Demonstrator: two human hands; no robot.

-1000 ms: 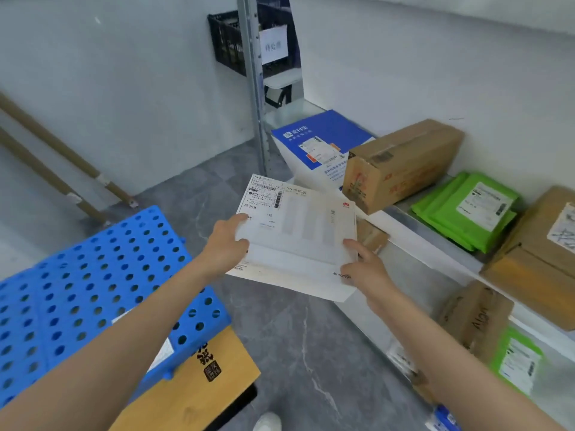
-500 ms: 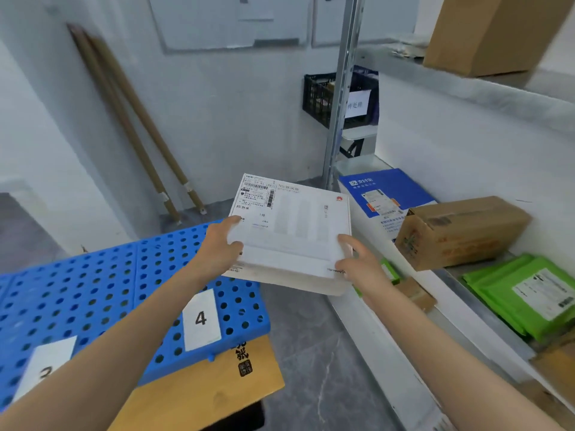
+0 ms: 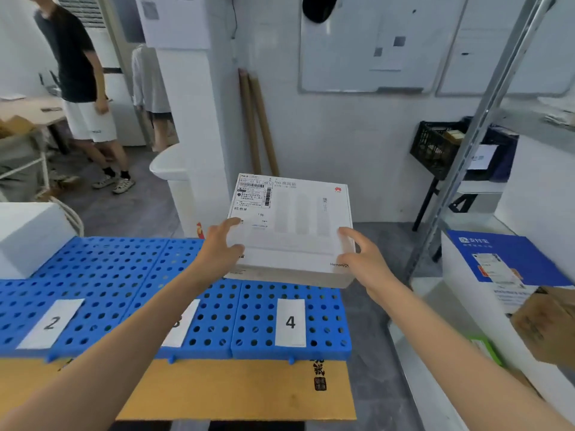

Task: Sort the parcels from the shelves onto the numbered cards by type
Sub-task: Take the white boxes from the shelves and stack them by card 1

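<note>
**Parcel over card 4, both hands on it**

White parcel (image 3: 292,231) sat flat between my two hands, held up off the blue perforated bench (image 3: 109,275), with its near edge over the far part of the panel. My left hand (image 3: 221,253) gripped the left edge, thumb on the top face and fingers curled underneath, out of sight. My right hand (image 3: 364,259) gripped the right near corner the same way. Neither hand was free.

Key relation: card 4 (image 3: 291,321) lay straight below the parcel and a little toward me, about midway between my wrists, so neither hand was nearer. Top face looked close to square; I could not call a long axis. The label end pointed away from me. My guess was a short lowering toward me, with no sideways shift.

Card 2 (image 3: 51,323) lay well to the left. Card 3 (image 3: 179,328) was mostly hidden by my left forearm.

Writing:
- Parcel: barcoded shipping label at the far left corner, "Pro" plus Chinese characters beside it, a red logo at the far right corner, "HarmonyO…" at the near right edge.
- Blue parcel (image 3: 504,256) on the shelf to my right: white Chinese logo text and a label too blurred to read.
- Cardboard sheet (image 3: 236,390) under the panel: black Chinese print and a seal mark.
</note>
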